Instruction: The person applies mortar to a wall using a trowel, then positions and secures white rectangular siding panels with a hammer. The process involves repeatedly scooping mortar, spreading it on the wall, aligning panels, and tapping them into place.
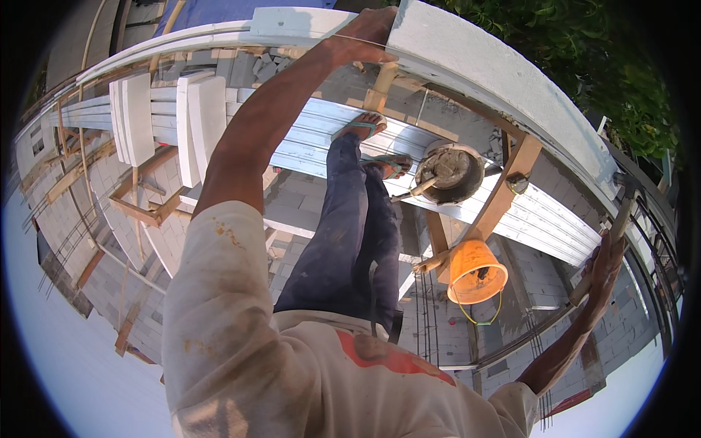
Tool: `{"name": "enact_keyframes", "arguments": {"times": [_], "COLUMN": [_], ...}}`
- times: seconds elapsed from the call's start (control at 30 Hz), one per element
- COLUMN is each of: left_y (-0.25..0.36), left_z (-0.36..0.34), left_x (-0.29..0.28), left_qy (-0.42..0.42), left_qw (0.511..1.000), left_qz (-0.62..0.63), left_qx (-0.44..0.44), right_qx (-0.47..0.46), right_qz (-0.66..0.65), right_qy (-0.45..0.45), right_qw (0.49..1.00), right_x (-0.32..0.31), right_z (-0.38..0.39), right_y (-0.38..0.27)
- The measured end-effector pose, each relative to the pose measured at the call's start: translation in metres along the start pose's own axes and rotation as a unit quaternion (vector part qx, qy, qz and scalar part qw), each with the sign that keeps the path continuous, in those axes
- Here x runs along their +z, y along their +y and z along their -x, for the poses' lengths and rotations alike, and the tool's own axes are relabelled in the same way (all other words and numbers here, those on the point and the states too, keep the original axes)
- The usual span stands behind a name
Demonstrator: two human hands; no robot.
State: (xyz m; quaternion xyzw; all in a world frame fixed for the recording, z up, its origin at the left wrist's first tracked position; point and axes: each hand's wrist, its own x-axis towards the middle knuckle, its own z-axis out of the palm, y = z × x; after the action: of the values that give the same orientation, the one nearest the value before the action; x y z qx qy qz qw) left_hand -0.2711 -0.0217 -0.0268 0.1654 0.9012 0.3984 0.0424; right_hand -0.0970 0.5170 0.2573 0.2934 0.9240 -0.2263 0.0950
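My left hand (pixel 367 36) grips the left end of a long white lightweight concrete block (pixel 504 84) lying on the wall top, its thumb below and fingers above. Left of that hand, another white block (pixel 296 22) lies in the same row. At the far right, my right hand (pixel 604 266) is closed round the wooden handle of a hammer (pixel 621 219). The dark hammer head is up beside the right end of the long block; whether it touches cannot be made out.
I stand on a ribbed metal plank (pixel 310 139). A mortar tub (pixel 475 171) with a wooden-handled tool sits by my feet. An orange bucket (pixel 478 274) hangs near a timber brace (pixel 504 190). White blocks (pixel 136 120) stand on the plank at left. Leafy branches (pixel 591 58) are beyond the wall.
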Motion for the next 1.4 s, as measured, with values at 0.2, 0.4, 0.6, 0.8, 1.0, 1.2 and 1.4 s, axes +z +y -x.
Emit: {"name": "enact_keyframes", "arguments": {"times": [0.2, 0.4, 0.6, 0.8, 1.0, 1.2, 1.4], "left_y": [-0.002, 0.011, 0.057, 0.204, 0.295, 0.306, 0.331], "left_z": [-0.013, -0.008, 0.044, 0.059, -0.085, -0.140, -0.142], "left_x": [-0.019, -0.018, -0.002, -0.022, 0.026, 0.095, 0.096], "left_qy": [-0.135, -0.090, -0.133, -0.256, -0.020, -0.233, -0.294], "left_qw": [0.988, 0.994, 0.951, 0.962, 0.979, 0.951, 0.921], "left_qz": [0.077, -0.067, -0.252, -0.079, -0.048, -0.186, -0.243], "left_qx": [0.004, 0.006, -0.119, 0.052, 0.197, 0.084, 0.080], "right_qx": [0.008, 0.075, 0.002, -0.077, -0.086, 0.045, 0.011], "right_qz": [-0.015, -0.123, -0.036, -0.009, 0.156, -0.049, -0.136], "right_qy": [0.050, 0.001, -0.042, -0.048, 0.007, 0.063, 0.153], "right_qw": [0.999, 0.990, 0.998, 0.996, 0.984, 0.996, 0.979], "right_x": [0.010, 0.010, 0.006, 0.021, 0.039, 0.052, 0.089], "right_z": [0.015, -0.001, -0.002, -0.018, -0.018, -0.002, 0.007], "right_y": [-0.021, -0.001, -0.007, 0.033, 0.025, -0.021, -0.002]}}
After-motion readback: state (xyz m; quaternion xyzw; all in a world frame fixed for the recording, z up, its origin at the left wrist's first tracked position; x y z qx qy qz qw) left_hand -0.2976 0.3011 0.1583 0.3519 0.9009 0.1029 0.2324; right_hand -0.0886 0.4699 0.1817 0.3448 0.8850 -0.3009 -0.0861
